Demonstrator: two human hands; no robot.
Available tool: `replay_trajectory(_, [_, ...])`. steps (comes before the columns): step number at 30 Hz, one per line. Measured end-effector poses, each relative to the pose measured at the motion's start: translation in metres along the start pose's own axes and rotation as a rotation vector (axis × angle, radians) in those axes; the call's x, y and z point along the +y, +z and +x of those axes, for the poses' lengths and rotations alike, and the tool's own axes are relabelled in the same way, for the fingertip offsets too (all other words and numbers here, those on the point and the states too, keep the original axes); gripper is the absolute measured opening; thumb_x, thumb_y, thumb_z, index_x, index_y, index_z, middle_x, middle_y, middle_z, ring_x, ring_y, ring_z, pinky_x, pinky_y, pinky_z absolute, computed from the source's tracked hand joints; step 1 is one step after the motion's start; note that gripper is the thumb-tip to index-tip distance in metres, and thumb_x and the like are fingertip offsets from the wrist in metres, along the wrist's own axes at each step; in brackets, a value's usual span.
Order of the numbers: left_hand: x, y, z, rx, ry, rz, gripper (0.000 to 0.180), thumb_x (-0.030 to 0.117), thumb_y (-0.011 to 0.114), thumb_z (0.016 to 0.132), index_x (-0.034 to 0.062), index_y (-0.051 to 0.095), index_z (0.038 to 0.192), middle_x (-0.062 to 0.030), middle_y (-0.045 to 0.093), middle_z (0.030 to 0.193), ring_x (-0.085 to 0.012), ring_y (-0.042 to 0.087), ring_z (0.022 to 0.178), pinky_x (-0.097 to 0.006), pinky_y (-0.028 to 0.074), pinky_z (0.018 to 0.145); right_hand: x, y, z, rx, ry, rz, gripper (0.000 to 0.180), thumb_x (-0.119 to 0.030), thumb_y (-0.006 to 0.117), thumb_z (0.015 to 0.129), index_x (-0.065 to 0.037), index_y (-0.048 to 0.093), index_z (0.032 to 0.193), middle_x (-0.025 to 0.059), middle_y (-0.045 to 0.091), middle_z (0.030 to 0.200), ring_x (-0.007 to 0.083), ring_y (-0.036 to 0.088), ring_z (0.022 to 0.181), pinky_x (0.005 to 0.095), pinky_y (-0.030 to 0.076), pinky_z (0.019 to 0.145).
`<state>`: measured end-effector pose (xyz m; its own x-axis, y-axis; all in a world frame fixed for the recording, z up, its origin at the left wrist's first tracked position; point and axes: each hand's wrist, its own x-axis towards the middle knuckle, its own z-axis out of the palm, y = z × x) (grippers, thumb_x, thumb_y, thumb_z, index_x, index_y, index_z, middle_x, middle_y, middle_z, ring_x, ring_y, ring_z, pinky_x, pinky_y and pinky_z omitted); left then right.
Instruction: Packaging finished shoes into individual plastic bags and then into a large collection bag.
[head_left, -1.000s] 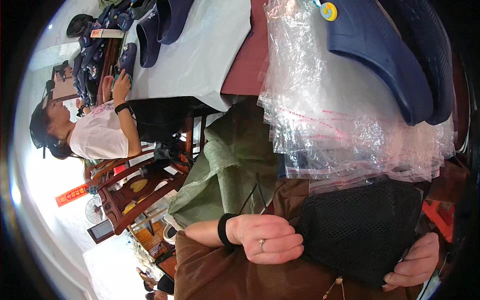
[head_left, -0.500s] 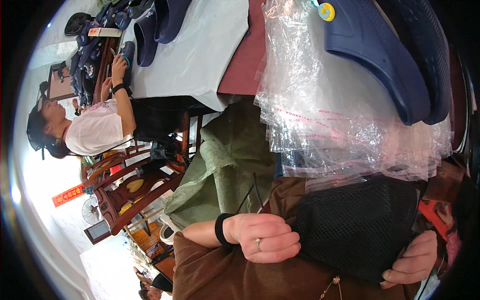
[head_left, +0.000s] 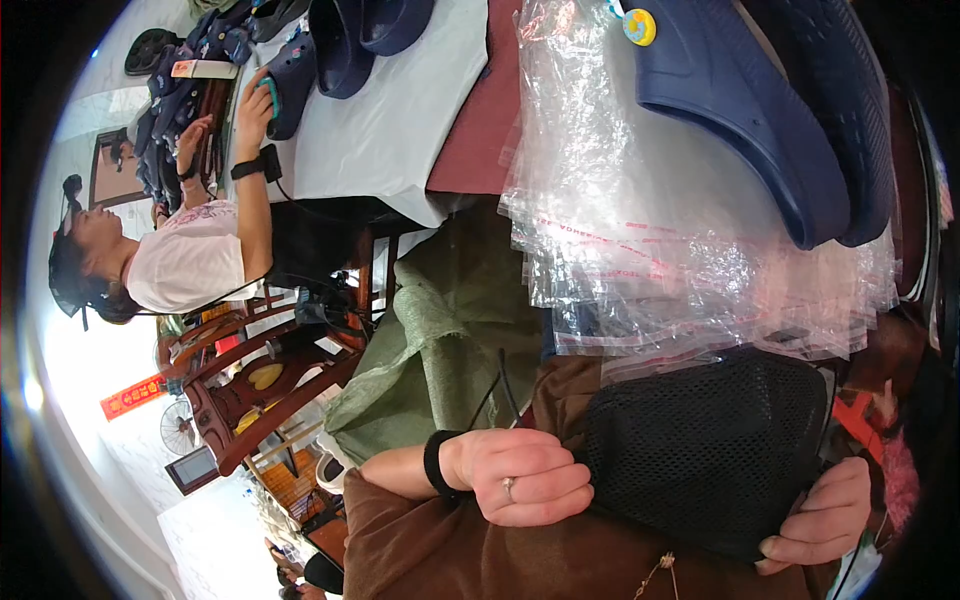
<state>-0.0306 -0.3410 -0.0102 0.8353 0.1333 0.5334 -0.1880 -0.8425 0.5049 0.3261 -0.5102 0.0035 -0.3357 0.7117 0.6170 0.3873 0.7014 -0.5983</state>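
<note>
A black mesh bag (head_left: 705, 455) lies spread across my lap, stretched between both hands. My left hand (head_left: 525, 478), with a ring and a black wristband, is closed in a fist on the bag's left edge. At the lower right corner, my right hand (head_left: 818, 515) grips the mesh between thumb and fingers. A thin black cord (head_left: 503, 385) rises just above my left hand. Beyond the bag, a stack of clear plastic bags (head_left: 640, 240) carries a pair of navy clogs (head_left: 745, 130), one with a yellow round charm.
A white-covered table (head_left: 390, 130) holds more navy clogs at the far left. Beside it a co-worker (head_left: 190, 255) has a hand on a navy clog (head_left: 292, 85). A green woven sack (head_left: 440, 330) lies between the table and my lap. Carved wooden chairs (head_left: 270, 390) stand at left.
My hands and the mesh bag stay nearly in place; the view shifts slightly. The co-worker's hand has moved up to the clog, and the scissors-like tool in it no longer shows.
</note>
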Motion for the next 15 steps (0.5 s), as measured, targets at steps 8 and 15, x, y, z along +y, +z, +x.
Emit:
replay_trajectory(8, [0.004, 0.003, -0.002, 0.002, -0.019, 0.019, 0.020, 0.006, 0.076, 0.081, 0.0066, 0.071, 0.100, -0.0057, 0.069, 0.102, -0.0187, 0.064, 0.087, -0.030, 0.057, 0.074, 0.005, -0.004, -0.001, -0.050, -0.012, 0.029, 0.022, -0.039, 0.088, 0.078, -0.024, 0.080, 0.091, -0.0163, 0.061, 0.073, 0.0010, 0.048, 0.063, 0.0188, 0.032, 0.059])
replay_trajectory(15, [0.001, 0.002, -0.002, 0.000, -0.017, 0.003, 0.020, 0.006, 0.076, 0.081, 0.0062, 0.072, 0.100, -0.0062, 0.069, 0.102, -0.0184, 0.064, 0.088, -0.030, 0.057, 0.074, 0.002, -0.006, 0.005, -0.067, 0.026, 0.012, 0.024, -0.040, 0.087, 0.079, -0.023, 0.080, 0.094, -0.0158, 0.062, 0.075, 0.0018, 0.049, 0.063, 0.0191, 0.033, 0.060])
